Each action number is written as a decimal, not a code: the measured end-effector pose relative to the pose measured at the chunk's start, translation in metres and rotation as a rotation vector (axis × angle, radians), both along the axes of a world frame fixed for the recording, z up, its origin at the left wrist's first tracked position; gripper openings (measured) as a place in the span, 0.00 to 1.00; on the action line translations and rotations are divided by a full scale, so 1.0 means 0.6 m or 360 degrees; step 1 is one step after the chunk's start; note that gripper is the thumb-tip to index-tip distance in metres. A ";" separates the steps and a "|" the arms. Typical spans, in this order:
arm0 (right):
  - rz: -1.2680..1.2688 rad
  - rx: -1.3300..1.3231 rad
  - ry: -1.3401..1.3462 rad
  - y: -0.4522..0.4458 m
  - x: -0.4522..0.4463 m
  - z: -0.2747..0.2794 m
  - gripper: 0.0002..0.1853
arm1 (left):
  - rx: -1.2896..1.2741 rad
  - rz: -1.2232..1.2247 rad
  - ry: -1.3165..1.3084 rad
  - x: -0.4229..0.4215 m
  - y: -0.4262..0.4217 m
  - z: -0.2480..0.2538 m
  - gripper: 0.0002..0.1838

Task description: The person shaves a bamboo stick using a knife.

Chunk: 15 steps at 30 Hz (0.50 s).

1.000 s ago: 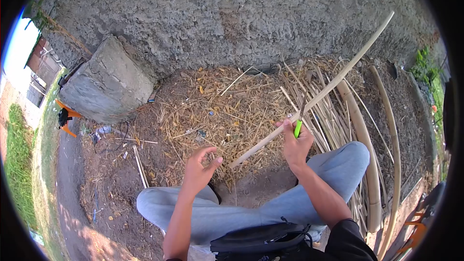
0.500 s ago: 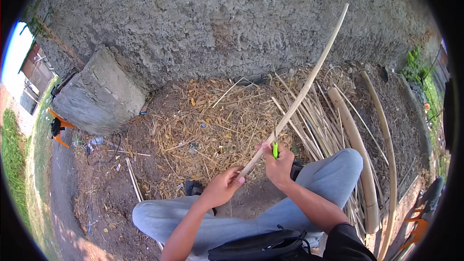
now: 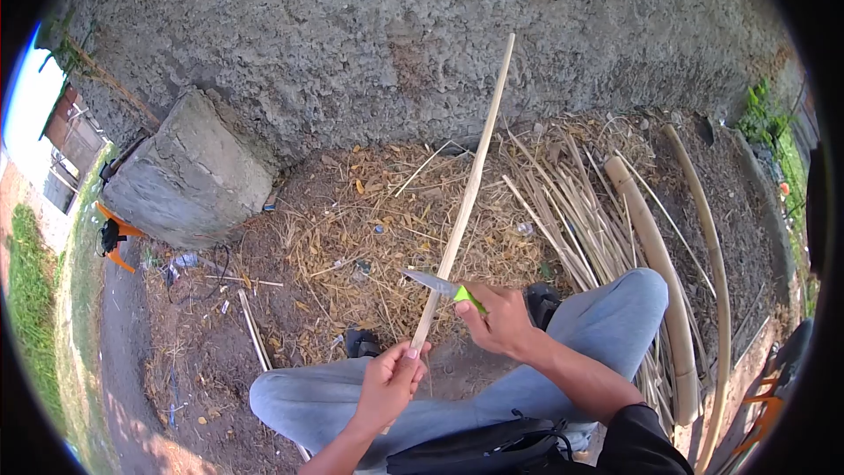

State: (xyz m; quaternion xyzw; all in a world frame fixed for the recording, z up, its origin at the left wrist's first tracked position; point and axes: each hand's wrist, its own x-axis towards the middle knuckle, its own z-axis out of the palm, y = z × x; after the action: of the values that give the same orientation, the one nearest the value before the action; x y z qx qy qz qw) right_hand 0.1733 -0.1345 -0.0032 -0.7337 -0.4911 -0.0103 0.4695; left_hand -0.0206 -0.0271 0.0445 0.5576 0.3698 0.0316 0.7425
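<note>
My left hand (image 3: 392,380) is closed around the lower part of a long, pale bamboo strip (image 3: 467,202), which slants up and away toward the wall. In my right hand (image 3: 501,324) is a knife (image 3: 431,281) with a bright green handle, my fingers wrapped round it. The knife's blade points left and crosses the strip a little above my left hand; whether its edge touches the strip I cannot tell. Both hands are over my bent legs (image 3: 589,325) in light blue trousers.
Thin bamboo strips (image 3: 563,202) lie piled on the right, beside a thick split bamboo piece (image 3: 655,273) and a long pole (image 3: 703,246). Shavings and dry leaves (image 3: 352,237) cover the ground before a rough wall (image 3: 422,44). A concrete block (image 3: 193,176) stands left.
The bamboo strip has swung left and stands steeper. My left hand has moved lower along with it. The knife has turned from upright to pointing left across the strip.
</note>
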 end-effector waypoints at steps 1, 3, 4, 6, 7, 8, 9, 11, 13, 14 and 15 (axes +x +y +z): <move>0.0111 -0.0116 -0.0036 -0.004 -0.007 -0.002 0.16 | 0.0003 0.0008 0.0014 -0.009 -0.002 -0.006 0.14; 0.0205 -0.0187 -0.0127 -0.015 -0.033 -0.002 0.16 | 0.0304 0.0104 -0.0006 -0.027 -0.008 -0.027 0.14; 0.0289 -0.0257 -0.0230 -0.020 -0.048 -0.007 0.16 | 0.0303 0.0117 0.0005 -0.032 -0.010 -0.036 0.14; 0.0335 -0.0260 -0.0216 -0.026 -0.069 -0.023 0.15 | 0.0570 0.0132 0.0076 -0.039 -0.017 -0.049 0.14; 0.0340 -0.0313 -0.0261 -0.027 -0.076 -0.025 0.16 | 0.0570 0.0138 0.0088 -0.040 -0.021 -0.050 0.14; 0.0340 -0.0366 -0.0307 -0.028 -0.081 -0.026 0.16 | 0.0633 0.0167 0.0081 -0.039 -0.026 -0.050 0.13; 0.0341 -0.0366 -0.0302 -0.029 -0.082 -0.027 0.16 | 0.0695 0.0194 0.0071 -0.038 -0.029 -0.050 0.12; 0.0291 -0.0257 -0.0332 -0.029 -0.075 -0.025 0.15 | 0.0801 0.0192 0.0039 -0.038 -0.032 -0.057 0.11; 0.0168 -0.0210 -0.0323 -0.018 -0.061 -0.032 0.15 | 0.0902 0.0192 0.0003 -0.038 -0.037 -0.061 0.11; 0.0046 -0.0161 -0.0307 -0.014 -0.055 -0.035 0.15 | 0.0920 0.0205 0.0016 -0.038 -0.040 -0.060 0.11; 0.0041 -0.0161 -0.0312 -0.012 -0.052 -0.036 0.15 | 0.0941 0.0216 0.0029 -0.036 -0.041 -0.059 0.11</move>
State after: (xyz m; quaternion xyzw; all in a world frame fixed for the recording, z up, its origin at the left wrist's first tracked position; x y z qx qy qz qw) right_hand 0.1418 -0.1415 -0.0250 -0.7455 -0.5440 -0.0513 0.3817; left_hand -0.0423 -0.0515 0.0091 0.7238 0.3876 0.1825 0.5408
